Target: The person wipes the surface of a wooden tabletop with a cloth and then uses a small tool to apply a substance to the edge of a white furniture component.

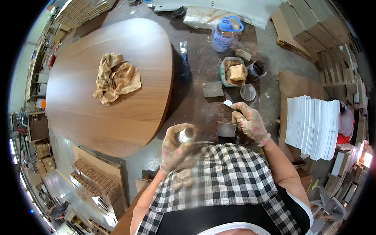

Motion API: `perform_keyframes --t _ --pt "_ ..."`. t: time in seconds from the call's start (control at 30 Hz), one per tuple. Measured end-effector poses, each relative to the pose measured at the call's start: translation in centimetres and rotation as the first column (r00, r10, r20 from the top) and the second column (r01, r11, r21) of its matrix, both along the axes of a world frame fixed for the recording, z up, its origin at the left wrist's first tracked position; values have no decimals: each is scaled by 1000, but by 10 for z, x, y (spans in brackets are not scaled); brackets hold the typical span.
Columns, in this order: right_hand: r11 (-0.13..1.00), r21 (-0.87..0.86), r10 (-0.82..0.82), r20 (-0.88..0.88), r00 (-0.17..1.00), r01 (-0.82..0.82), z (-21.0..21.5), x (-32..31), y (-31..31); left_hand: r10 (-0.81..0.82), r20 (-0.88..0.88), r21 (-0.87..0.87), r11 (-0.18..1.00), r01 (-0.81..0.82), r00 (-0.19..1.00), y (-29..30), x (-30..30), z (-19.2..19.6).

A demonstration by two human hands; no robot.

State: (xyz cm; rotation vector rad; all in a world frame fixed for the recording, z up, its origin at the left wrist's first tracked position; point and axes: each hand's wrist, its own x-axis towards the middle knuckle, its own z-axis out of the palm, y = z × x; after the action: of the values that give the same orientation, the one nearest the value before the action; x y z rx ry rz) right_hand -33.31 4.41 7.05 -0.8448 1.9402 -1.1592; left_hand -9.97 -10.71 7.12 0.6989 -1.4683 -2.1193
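My left hand [176,147], in a stained work glove, is closed around a small bottle with a pale round top [185,135], held near my chest. My right hand [250,122], also gloved, reaches toward the floor and pinches something small and white [228,103] at its fingertips, just above a dark square sanding block [226,129]. A rounded wooden tabletop [78,90] lies to my left with a crumpled brown-stained rag [116,77] on it.
On the dusty floor lie a scraper [184,58], a grey block [213,89], a bowl with a yellow sponge [234,72], a clear lid [248,92], a dark tin [256,70] and a blue-capped water jug [224,35]. Stacked white panels [313,125] stand right.
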Motion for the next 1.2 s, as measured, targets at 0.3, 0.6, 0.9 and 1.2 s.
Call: perform_keyframes --t 0.3,0.6,0.9,1.2 --pt "940 341 230 -556 799 -33 -48 -11 -15 -74 171 -40 996 82 983 -8 -23 4" --pt "926 -244 293 -11 956 -287 19 -1 -33 -177 222 132 980 150 959 -9 -34 -1" --pt "883 -226 387 -145 910 -412 22 2 -23 -268 85 124 959 257 960 4 -42 3" --pt "860 -311 394 -98 914 -404 15 12 -10 -418 44 109 905 412 907 -2 -45 -17"
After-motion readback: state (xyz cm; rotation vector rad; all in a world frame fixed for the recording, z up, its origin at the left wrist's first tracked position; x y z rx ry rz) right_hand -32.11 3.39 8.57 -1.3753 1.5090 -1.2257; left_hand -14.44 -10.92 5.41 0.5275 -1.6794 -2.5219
